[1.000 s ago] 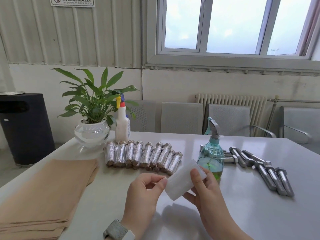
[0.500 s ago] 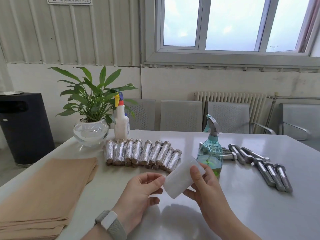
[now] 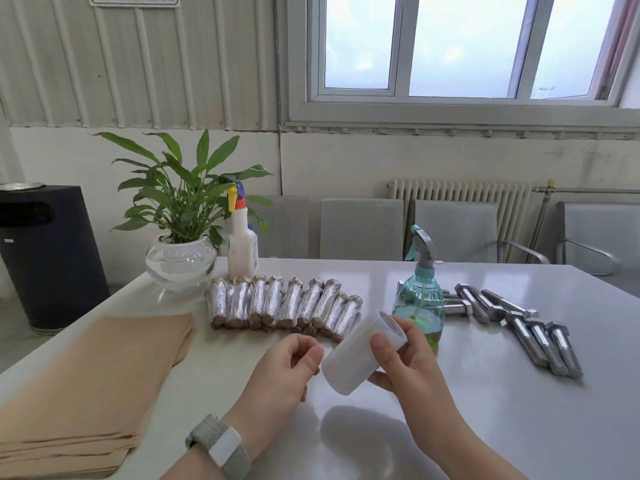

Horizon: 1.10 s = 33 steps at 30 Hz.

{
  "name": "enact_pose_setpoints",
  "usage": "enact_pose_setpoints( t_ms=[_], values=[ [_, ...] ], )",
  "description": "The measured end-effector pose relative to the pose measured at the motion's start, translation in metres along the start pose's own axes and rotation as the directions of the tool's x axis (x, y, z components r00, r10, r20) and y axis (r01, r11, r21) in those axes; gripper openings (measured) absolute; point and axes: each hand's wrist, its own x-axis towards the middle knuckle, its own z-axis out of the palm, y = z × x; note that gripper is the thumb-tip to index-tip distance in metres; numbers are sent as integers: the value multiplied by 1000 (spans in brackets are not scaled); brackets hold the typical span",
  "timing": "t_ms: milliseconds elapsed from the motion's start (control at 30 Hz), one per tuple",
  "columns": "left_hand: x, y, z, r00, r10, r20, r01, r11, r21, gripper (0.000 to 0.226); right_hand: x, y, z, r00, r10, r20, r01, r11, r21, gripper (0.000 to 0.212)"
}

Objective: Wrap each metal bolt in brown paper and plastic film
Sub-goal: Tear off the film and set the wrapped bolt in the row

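Roll of plastic film [image 3: 360, 355] is held up over the table [image 3: 485, 410], centre-front, tilted w/ its far end up toward the spray bottle. Right hand [image 3: 408, 362] grips it: thumb curled across the top, other fingers wrapped beneath and mostly hidden behind the roll. Left hand [image 3: 280, 372] sits just left of the roll, fingers curled in, thumb and forefinger tips near the roll's lower end; can't tell if they pinch a loose film edge, since the film is too pale to make out. Wrist has a grey strap w/ white band [image 3: 221, 445]. Behind the hands, a row of wrapped bolts [image 3: 284, 304] lies side by side, shiny film over brown paper ends; nearer ones partly hidden by the roll. Teal spray bottle [image 3: 420, 296] stands right of them, base partly covered by the right hand. Bare metal bolts [image 3: 540, 336] lie in a loose row further right, a few hidden behind the bottle. Stack of brown paper [image 3: 86, 386] lies at left, cut off by the frame edge. White spray bottle [image 3: 242, 244] and potted plant [image 3: 180, 237] stand at the back left.
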Motion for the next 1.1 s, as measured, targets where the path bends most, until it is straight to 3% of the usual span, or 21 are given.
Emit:
enact_pose_setpoints(
  t_ms=[133, 300, 500, 633, 733, 900, 1100],
  values=[
    [2, 0, -1, 980, 163, -111, -148, 979, 138, 8, 1, 1, 1, 1000, 16, -24, -15, 999, 47, 57],
    [-1, 1, -2, 959, 284, -16, -268, 923, 277, 12, 2, 2, 0, 998, 1, -55, 2, 999, 51, 59],
    [-8, 6, -2, 847, 521, 109, -449, 589, 672, 7, 2, 2, -1, 997, -48, -52, 46, 998, -35, 50],
    [-9, 10, -6, 837, 527, 145, -447, 506, 737, 6, -1, 3, 2, 995, -97, -28, 91, 982, -166, 55],
    [-7, 11, -11, 844, 511, 164, -430, 463, 775, 7, -2, 4, 2, 990, -139, 3, 136, 960, -246, 46],
    [-6, 10, -16, 853, 483, 198, -436, 451, 779, 14, -4, 0, 2, 980, -188, 57, 197, 936, -293, 38],
    [-9, 12, -13, 844, 480, 239, -459, 416, 785, 3, -5, -2, 2, 969, -210, 129, 242, 906, -346, 41]
  ],
)
